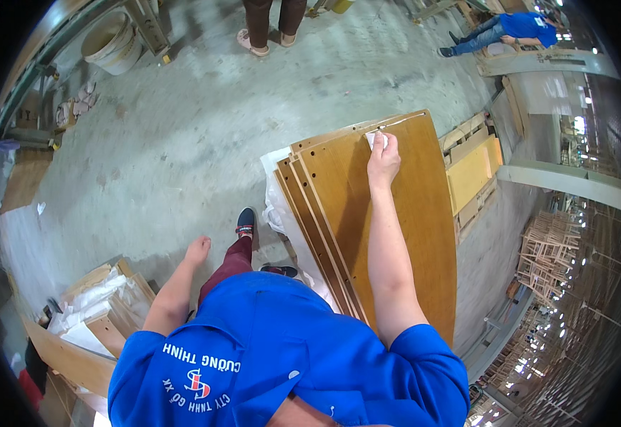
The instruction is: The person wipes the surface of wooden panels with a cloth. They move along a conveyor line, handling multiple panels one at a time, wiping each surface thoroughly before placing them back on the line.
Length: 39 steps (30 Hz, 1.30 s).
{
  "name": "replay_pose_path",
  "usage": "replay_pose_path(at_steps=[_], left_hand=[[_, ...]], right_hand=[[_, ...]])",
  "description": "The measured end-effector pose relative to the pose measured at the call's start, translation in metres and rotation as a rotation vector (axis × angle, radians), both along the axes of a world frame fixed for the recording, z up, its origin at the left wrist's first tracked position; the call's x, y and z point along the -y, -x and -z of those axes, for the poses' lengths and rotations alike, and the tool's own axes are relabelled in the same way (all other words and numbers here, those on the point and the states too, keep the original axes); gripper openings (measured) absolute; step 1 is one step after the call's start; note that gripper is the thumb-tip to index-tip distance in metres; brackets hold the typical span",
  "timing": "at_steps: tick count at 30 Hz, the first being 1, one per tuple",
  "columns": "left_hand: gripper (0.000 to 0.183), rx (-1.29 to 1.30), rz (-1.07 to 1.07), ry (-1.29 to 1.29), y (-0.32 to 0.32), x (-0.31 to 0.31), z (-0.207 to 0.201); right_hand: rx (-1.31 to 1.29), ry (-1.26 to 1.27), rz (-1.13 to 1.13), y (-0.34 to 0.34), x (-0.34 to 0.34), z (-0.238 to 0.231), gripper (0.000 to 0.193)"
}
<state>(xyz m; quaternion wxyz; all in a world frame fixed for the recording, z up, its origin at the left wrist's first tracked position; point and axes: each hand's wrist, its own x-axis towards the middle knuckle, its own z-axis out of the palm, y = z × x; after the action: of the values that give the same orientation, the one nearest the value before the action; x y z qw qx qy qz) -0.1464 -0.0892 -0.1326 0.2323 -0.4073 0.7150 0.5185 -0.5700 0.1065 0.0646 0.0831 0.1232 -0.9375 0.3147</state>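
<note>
My right hand (383, 160) is closed on a small white piece of cloth or paper (372, 138). It presses this against the far edge of the top brown wooden panel (410, 213), beside a dark hole. Several such panels lie stacked under it, with holes (304, 184) along their left edges. A thin whitish streak (413, 117) runs along the top panel's far edge, right of my hand. Away from the stack, my left hand (198, 250) hangs at my left side with its fingers curled and nothing showing in them.
White wrapping (276, 206) hangs at the stack's left side. More boards with white sheeting (100, 306) lie at the near left. Yellowish panels (474, 174) stand to the right. A white bucket (113, 43) is at the far left. Two people (527, 30) (273, 18) stand farther off.
</note>
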Motion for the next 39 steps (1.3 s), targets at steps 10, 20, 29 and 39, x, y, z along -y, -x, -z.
replay_pose_path(at_steps=[10, 20, 29, 39], left_hand=[[0.033, 0.011, 0.043, 0.006, -0.004, -0.009, 0.009], [0.032, 0.005, 0.015, 0.004, -0.012, -0.008, 0.01], [0.031, 0.001, 0.037, 0.024, -0.014, -0.01, 0.008], [0.035, -0.013, 0.065, 0.041, -0.019, -0.01, 0.011]], right_hand=[[0.028, 0.03, -0.174, -0.054, 0.025, 0.005, 0.031], [0.096, -0.028, -0.278, -0.081, 0.035, 0.004, 0.028], [0.087, -0.053, -0.292, -0.079, 0.035, 0.005, 0.031], [0.079, -0.015, -0.346, -0.086, 0.035, 0.002, 0.029]])
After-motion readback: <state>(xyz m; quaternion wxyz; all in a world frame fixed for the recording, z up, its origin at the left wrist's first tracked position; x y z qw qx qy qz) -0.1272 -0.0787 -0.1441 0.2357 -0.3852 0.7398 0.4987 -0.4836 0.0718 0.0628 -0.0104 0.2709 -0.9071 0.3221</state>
